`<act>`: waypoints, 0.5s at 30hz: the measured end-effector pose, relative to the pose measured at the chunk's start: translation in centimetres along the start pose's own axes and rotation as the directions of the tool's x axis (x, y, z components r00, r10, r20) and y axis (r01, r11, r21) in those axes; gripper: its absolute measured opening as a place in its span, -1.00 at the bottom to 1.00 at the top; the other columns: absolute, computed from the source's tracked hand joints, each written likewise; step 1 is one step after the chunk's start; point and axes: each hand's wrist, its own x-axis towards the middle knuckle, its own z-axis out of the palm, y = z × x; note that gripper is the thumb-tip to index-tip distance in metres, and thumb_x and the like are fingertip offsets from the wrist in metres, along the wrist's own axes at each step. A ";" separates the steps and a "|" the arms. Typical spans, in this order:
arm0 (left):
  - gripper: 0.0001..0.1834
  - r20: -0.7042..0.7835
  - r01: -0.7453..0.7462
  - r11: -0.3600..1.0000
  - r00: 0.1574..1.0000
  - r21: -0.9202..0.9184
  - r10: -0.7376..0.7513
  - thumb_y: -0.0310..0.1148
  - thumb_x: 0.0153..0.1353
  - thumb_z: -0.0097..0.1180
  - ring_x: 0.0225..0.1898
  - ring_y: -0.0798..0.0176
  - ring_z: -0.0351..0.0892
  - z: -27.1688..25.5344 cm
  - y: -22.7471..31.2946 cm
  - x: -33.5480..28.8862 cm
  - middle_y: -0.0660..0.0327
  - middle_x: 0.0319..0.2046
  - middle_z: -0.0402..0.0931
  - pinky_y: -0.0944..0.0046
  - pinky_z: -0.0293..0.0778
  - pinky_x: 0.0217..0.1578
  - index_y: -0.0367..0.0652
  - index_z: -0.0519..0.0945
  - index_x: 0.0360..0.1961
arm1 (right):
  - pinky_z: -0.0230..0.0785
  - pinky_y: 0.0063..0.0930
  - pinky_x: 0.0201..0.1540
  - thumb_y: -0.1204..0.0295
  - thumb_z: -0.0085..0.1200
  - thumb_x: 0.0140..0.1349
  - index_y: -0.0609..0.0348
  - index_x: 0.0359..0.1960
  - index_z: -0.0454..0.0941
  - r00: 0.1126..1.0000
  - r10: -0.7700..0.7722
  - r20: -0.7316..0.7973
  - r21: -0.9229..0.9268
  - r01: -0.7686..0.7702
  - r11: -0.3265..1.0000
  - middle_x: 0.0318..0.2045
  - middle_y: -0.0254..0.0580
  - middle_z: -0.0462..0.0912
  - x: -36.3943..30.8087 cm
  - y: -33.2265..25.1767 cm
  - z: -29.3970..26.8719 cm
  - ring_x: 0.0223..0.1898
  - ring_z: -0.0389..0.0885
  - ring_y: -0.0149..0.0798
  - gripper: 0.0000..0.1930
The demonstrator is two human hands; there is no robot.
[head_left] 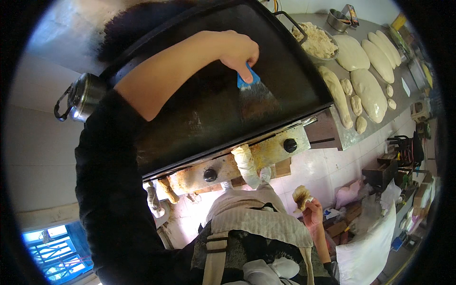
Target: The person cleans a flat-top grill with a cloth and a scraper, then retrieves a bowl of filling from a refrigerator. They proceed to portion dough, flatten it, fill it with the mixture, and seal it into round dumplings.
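My left hand (pixel 240 51) reaches over the large dark griddle (pixel 190 90), its black-sleeved arm coming in from the left. Its fingers are closed on the blue handle of a scraper (pixel 248 78), whose wide, fan-shaped end points down onto the griddle toward the front right. Low at the right, off the front of the griddle, my right hand (pixel 313 213) pinches a crumpled, pale piece with brown patches (pixel 301 197). Whether that piece is cloth or bread, I cannot tell.
Dough slabs (pixel 369 95) and smaller dough pieces lie on the metal counter right of the griddle, beside a bowl of shaggy dough (pixel 319 42). A metal pot (pixel 85 97) stands left. Black knobs (pixel 210 175) and a hanging rolled cloth (pixel 245 164) line the griddle's front.
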 end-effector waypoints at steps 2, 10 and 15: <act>-0.46 0.037 -0.022 1.000 0.999 0.016 0.021 0.08 -0.01 0.33 -0.20 -0.04 0.65 -0.3 0.8 0.8 0.01 -0.29 0.65 0.06 0.53 -0.22 -0.22 0.69 -0.25 | 0.55 -0.34 -0.11 0.68 -0.02 0.17 0.27 -0.24 0.62 1.000 -0.012 0.015 0.007 0.012 1.000 -0.22 -0.14 0.69 0.5 -0.6 -0.6 -0.20 0.69 -0.21 -0.81; -0.40 0.125 0.035 0.968 0.992 -0.248 -0.004 0.15 -0.07 0.35 -0.19 -0.02 0.54 2.2 -1.1 -4.8 0.04 -0.31 0.59 0.07 0.46 -0.19 -0.24 0.69 -0.30 | 0.54 -0.33 -0.08 0.64 0.08 0.15 0.26 -0.18 0.62 0.996 0.038 0.086 -0.116 -0.028 0.993 -0.19 -0.15 0.69 2.4 -5.8 1.4 -0.17 0.68 -0.23 -0.80; -0.40 0.098 0.334 0.863 0.942 -0.379 -0.322 0.18 -0.03 0.33 -0.11 0.07 0.45 1.5 -0.9 -14.2 0.10 -0.23 0.48 0.12 0.40 -0.12 -0.20 0.65 -0.28 | 0.53 -0.29 -0.02 0.58 0.17 0.08 0.27 -0.14 0.60 0.946 -0.048 0.319 -0.282 0.143 0.949 -0.17 -0.12 0.69 3.5 -14.7 8.2 -0.13 0.67 -0.19 -0.73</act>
